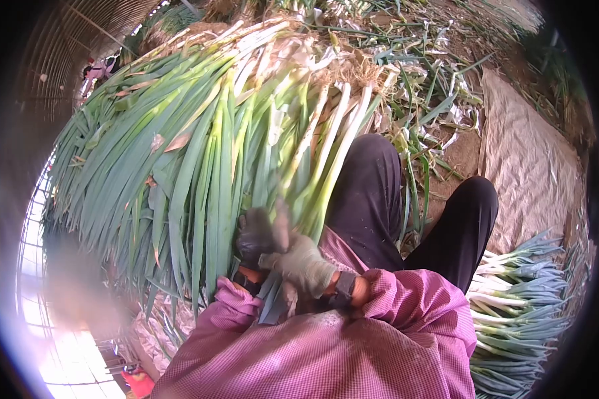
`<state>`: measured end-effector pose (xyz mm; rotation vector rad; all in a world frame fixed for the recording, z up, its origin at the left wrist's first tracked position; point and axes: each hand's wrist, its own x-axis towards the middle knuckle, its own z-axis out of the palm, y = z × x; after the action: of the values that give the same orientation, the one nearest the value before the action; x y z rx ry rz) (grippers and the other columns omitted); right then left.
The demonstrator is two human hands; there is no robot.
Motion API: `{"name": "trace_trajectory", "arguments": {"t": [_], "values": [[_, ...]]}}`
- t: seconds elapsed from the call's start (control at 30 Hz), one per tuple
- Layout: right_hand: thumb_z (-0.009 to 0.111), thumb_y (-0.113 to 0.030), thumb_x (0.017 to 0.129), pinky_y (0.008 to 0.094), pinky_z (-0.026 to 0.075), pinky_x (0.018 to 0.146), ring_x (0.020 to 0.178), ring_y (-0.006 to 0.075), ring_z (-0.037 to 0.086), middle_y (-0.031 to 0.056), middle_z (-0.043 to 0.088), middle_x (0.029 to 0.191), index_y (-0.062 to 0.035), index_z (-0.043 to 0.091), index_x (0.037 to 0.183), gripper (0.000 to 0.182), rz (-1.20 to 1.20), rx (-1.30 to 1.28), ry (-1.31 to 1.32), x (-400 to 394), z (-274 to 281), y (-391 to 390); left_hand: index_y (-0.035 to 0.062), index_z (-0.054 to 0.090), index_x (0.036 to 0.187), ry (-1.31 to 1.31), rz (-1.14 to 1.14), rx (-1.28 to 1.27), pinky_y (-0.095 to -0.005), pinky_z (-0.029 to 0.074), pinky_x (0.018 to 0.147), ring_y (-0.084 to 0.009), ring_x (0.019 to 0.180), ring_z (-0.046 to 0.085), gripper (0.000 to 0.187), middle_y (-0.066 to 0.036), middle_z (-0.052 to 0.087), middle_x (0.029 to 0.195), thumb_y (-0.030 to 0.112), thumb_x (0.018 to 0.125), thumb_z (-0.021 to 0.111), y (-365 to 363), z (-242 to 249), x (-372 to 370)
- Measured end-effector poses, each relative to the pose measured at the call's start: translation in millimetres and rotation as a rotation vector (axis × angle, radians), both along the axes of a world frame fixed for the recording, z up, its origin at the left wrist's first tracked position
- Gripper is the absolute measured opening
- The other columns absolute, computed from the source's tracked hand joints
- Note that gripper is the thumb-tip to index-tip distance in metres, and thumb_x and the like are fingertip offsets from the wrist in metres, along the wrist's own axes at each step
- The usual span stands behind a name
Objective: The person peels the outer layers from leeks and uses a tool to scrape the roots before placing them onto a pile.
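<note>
A large pile of long green onions point(199, 153) spreads before the person, white root ends at the top and leaves hanging toward the lower left. At its lower right edge, my left hand point(254, 238) in a dark glove lies against the leaves. Crossing close beside it is my right hand point(305, 266) in a pale grey glove, near the lower stalks. Motion blurs the fingers of both hands, so their grip is unclear. Some green leaves show just beneath the hands, by the purple checked smock.
Trimmed onions point(512, 306) lie stacked at the lower right, beside a crumpled tan sheet point(526, 159). Peeled leaves and scraps point(426, 100) litter the soil at the top. The person's dark-trousered knees point(369, 179) are bent. A red item point(138, 382) sits at the lower left.
</note>
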<state>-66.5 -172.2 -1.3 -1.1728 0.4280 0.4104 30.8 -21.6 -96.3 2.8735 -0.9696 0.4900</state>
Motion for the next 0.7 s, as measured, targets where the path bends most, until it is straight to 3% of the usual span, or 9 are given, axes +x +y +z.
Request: {"name": "trace_trajectory", "arguments": {"t": [0.07, 0.2, 0.3, 0.4, 0.5, 0.6, 0.63, 0.7], "values": [[0.073, -0.009, 0.08, 0.0314, 0.053, 0.072, 0.083, 0.0207, 0.066, 0.0109, 0.068, 0.096, 0.0008, 0.058, 0.118, 0.042, -0.078, -0.023, -0.004, 2, 0, -3, 0.0049, 0.055, 0.092, -0.004, 0.013, 0.114, -0.0409, 0.048, 0.061, -0.0315, 0.064, 0.056, 0.028, -0.009, 0.054, 0.075, 0.023, 0.073, 0.066, -1, -11, 1], [0.075, -0.016, 0.078, 0.0335, 0.053, 0.078, 0.086, 0.0225, 0.065, 0.0132, 0.067, 0.096, 0.0039, 0.057, 0.11, 0.041, 0.004, 0.03, -0.017, -14, 5, -11, 0.004, 0.054, 0.092, -0.074, 0.06, 0.249, -0.0412, 0.048, 0.06, -0.0324, 0.062, 0.055, 0.032, -0.009, 0.054, 0.075, 0.024, 0.071, 0.066, -13, -19, 10], [0.071, -0.008, 0.082, 0.0324, 0.054, 0.059, 0.068, 0.0197, 0.065, 0.0111, 0.068, 0.093, 0.0021, 0.056, 0.116, 0.038, 0.049, -0.01, 0.06, -18, 22, -18, 0.0033, 0.053, 0.092, -0.083, 0.071, 0.191, -0.0415, 0.049, 0.06, -0.0331, 0.061, 0.054, 0.035, -0.009, 0.053, 0.076, 0.026, 0.069, 0.066, -24, -14, 29], [0.071, -0.008, 0.082, 0.0313, 0.051, 0.046, 0.053, 0.0175, 0.061, 0.0107, 0.067, 0.09, 0.004, 0.056, 0.112, 0.036, -0.121, -0.07, -0.053, -10, -36, 6, 0.0027, 0.056, 0.091, -0.004, 0.066, 0.006, -0.0426, 0.051, 0.063, -0.0348, 0.064, 0.06, 0.036, -0.012, 0.059, 0.077, 0.027, 0.067, 0.069, -45, 8, 63], [0.073, -0.01, 0.081, 0.0311, 0.049, 0.043, 0.05, 0.0178, 0.059, 0.0111, 0.065, 0.085, 0.004, 0.056, 0.107, 0.034, -0.202, 0.026, -0.156, -12, -32, 9, 0.0042, 0.061, 0.089, 0.167, 0.143, 0.054, -0.0433, 0.053, 0.068, -0.0355, 0.074, 0.066, 0.029, -0.018, 0.065, 0.082, 0.023, 0.068, 0.07, -87, 40, 89], [0.075, -0.01, 0.079, 0.0322, 0.052, 0.052, 0.06, 0.0209, 0.063, 0.0116, 0.064, 0.082, 0.0034, 0.056, 0.104, 0.034, -0.15, 0.001, -0.099, -8, -24, -4, 0.0065, 0.064, 0.086, 0.219, 0.147, 0.04, -0.0447, 0.053, 0.074, -0.0359, 0.083, 0.068, 0.022, -0.022, 0.068, 0.084, 0.02, 0.07, 0.07, -105, 32, 107], [0.075, -0.009, 0.079, 0.0324, 0.052, 0.054, 0.063, 0.0213, 0.064, 0.0116, 0.064, 0.082, 0.0033, 0.056, 0.104, 0.034, -0.16, 0.002, -0.068, -6, -21, -9, 0.006, 0.061, 0.094, 0.271, 0.143, -0.013, -0.0468, 0.052, 0.076, -0.0388, 0.085, 0.066, 0.026, -0.021, 0.065, 0.091, 0.019, 0.073, 0.069, -107, 36, 100], [0.074, -0.007, 0.078, 0.0327, 0.053, 0.057, 0.069, 0.0222, 0.065, 0.0115, 0.063, 0.081, 0.0033, 0.056, 0.104, 0.033, -0.172, 0.012, 0.005, -3, -18, -18, 0.0061, 0.058, 0.099, 0.077, 0.102, -0.036, -0.0477, 0.052, 0.077, -0.0394, 0.088, 0.064, 0.032, -0.02, 0.061, 0.098, 0.021, 0.074, 0.07, -105, 30, 83]]}}
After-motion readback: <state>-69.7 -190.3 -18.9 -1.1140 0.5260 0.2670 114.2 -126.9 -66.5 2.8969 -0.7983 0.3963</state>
